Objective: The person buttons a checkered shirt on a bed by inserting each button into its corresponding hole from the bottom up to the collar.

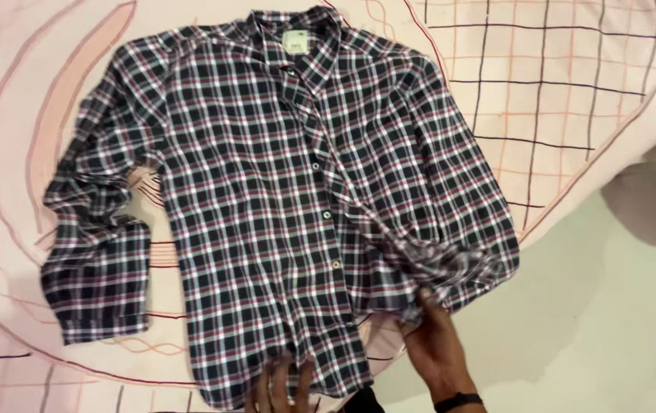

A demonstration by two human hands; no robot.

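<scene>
A dark plaid button-up shirt [267,199] lies spread face up on a pink patterned bedsheet [557,84], collar at the top, both sleeves bent down along its sides. My left hand [282,386] rests flat on the shirt's bottom hem, fingers apart. My right hand [439,340] pinches the bunched cuff of the sleeve on the right side, near the sheet's edge. A dark band sits on that wrist.
The sheet has curved red lines on the left and a grid pattern at the upper right. A pale bare surface [611,329] shows at the lower right, with a fold of sheet [649,199] above it.
</scene>
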